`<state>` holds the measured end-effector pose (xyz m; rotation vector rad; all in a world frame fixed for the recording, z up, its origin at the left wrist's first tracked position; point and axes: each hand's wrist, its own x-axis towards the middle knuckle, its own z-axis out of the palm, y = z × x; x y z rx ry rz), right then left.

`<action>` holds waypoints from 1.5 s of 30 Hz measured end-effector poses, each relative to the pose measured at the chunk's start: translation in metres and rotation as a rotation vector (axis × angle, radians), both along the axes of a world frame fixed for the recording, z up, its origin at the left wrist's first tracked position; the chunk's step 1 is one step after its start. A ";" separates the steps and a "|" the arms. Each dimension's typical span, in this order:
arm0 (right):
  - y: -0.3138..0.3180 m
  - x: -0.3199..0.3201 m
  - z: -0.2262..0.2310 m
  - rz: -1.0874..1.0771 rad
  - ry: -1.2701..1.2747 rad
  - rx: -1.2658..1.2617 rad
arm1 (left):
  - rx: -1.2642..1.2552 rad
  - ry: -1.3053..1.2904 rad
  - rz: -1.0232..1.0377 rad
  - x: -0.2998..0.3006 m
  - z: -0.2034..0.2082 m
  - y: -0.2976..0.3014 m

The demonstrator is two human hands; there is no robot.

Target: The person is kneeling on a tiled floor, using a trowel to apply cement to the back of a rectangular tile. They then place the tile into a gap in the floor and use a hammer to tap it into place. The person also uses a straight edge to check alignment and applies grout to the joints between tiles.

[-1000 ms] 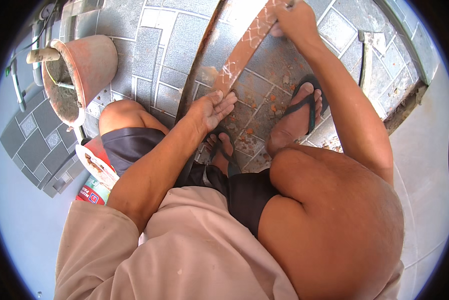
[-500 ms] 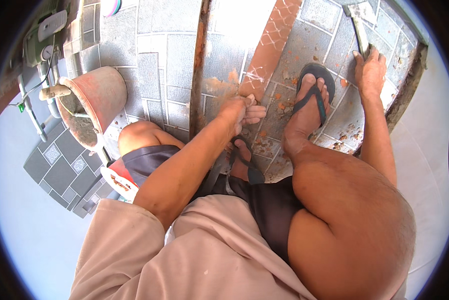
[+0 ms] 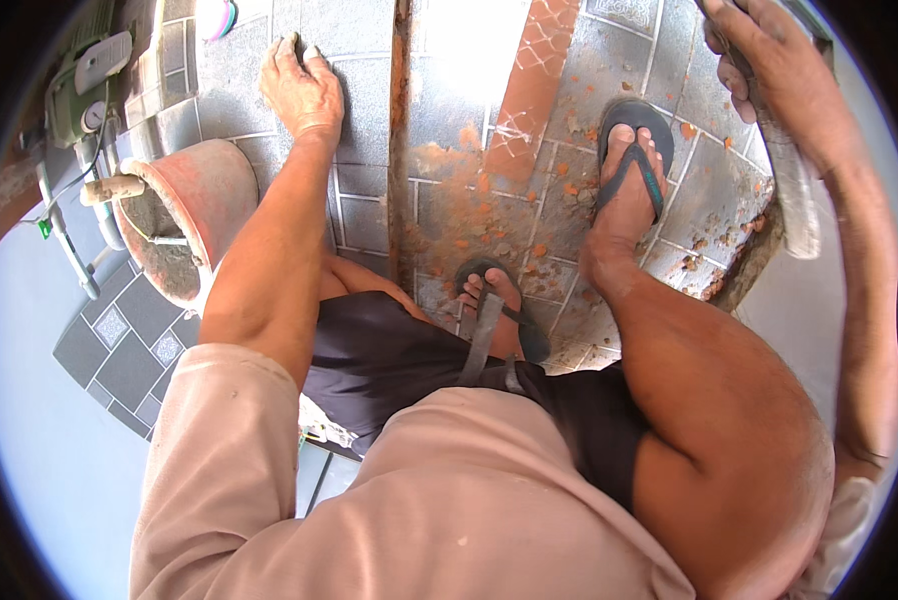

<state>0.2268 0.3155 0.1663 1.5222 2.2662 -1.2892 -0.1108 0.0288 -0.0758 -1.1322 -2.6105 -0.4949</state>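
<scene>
Reference: brown strip (image 3: 531, 95) | I see left hand (image 3: 306, 97) left of strip, spread over grey tiles (image 3: 234, 85) | right hand (image 3: 784, 75) right of strip, gripping pale-handled tool (image 3: 795, 195)

Left grip (image 3: 304, 95) reaches forward, palm down and loosely spread; right grip (image 3: 764, 65), out wide, appears curled, though blurred.

- Far left: the pump (image 3: 91, 75), beyond the bucket (image 3: 207, 190).
- Left: the bucket, a handle (image 3: 114, 189) at its rim.
- Left hand (image 3: 304, 92): between bucket and bar (image 3: 400, 150), farther than the bucket.
- On the floor (image 3: 361, 185), right of the bar: the strip (image 3: 529, 100).
- Right of the strip: the right foot (image 3: 624, 205).
- Far right: the right hand (image 3: 774, 75), the tool (image 3: 791, 190) in it.
</scene>
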 end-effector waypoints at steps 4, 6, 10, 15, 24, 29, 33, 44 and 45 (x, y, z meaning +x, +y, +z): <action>0.006 -0.027 0.033 0.257 -0.249 -0.179 | -0.072 0.065 0.055 0.020 -0.001 0.024; 0.007 -0.043 0.020 0.311 -0.214 -0.361 | -0.104 0.070 0.088 0.023 0.006 0.020; -0.081 -0.066 -0.066 0.115 0.068 -0.514 | -0.147 0.065 0.111 0.023 0.010 0.017; -0.182 -0.067 -0.126 -0.155 0.150 -0.340 | -0.142 0.080 0.086 0.028 0.005 0.026; -0.245 -0.047 -0.159 -0.329 0.303 -0.323 | -0.166 0.120 0.064 0.021 0.000 0.025; -0.240 -0.045 -0.159 -0.362 0.342 -0.311 | -0.175 0.117 0.066 0.020 -0.001 0.023; -0.244 -0.045 -0.166 -0.302 0.353 -0.411 | -0.163 0.106 0.048 0.021 0.001 0.024; -0.245 -0.041 -0.167 -0.326 0.367 -0.393 | -0.164 0.099 0.052 0.024 0.002 0.023; -0.244 -0.042 -0.166 -0.354 0.368 -0.349 | -0.169 0.107 0.046 0.022 0.003 0.023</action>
